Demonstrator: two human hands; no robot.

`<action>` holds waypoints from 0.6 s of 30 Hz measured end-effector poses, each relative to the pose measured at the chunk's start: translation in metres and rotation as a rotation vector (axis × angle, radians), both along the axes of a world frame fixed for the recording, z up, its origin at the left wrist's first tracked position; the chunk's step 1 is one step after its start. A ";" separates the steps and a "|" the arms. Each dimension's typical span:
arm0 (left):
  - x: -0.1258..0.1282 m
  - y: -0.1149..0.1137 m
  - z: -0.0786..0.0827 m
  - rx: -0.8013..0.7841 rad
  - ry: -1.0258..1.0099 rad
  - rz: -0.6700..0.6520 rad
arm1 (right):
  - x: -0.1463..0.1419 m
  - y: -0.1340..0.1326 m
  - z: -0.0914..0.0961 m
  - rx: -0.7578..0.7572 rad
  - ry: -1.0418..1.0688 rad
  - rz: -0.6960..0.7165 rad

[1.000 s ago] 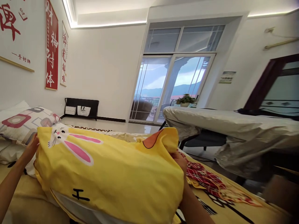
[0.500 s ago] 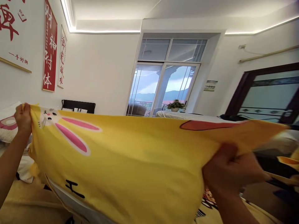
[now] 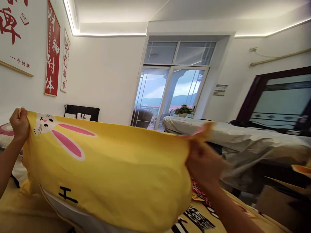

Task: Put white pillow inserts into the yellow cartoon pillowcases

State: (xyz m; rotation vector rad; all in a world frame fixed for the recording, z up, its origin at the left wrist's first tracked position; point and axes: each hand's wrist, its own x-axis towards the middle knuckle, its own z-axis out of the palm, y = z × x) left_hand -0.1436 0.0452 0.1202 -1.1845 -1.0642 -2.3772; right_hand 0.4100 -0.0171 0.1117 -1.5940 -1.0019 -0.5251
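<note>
A yellow pillowcase [image 3: 116,168] with a white rabbit face and pink ears is stretched in front of me, with a white pillow showing at its lower edge. My left hand [image 3: 18,123] is closed in a fist on its upper left corner. My right hand [image 3: 203,161] pinches the upper right corner, slightly blurred. The case hangs above a yellow printed bedsheet [image 3: 194,220].
A patterned pillow [image 3: 5,132] lies at the far left. A table under a grey cover [image 3: 243,139] stands to the right. Glass balcony doors [image 3: 167,97] with a potted plant [image 3: 183,110] are behind. Red and white scrolls [image 3: 52,51] hang on the left wall.
Both hands lifted the pillowcase and pulled its top edge taut. My right hand then moved back left from the far right, and the top edge dropped a little.
</note>
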 end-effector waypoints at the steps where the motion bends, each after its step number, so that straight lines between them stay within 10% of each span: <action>1: 0.002 -0.005 0.005 0.021 0.033 0.114 | 0.000 -0.003 0.001 -0.028 0.004 0.016; 7: 0.007 -0.021 0.033 0.069 0.127 0.451 | 0.010 -0.013 0.031 0.153 -0.049 -0.215; 12: 0.020 0.033 0.036 -0.483 0.248 0.500 | 0.015 0.036 0.045 -0.408 -0.079 -0.166; 15: 0.041 0.067 -0.011 -0.854 0.429 0.388 | 0.010 0.072 0.004 -0.593 0.020 0.017; 18: 0.064 0.066 -0.096 -1.084 0.596 0.109 | -0.002 0.076 -0.069 -0.596 0.099 0.164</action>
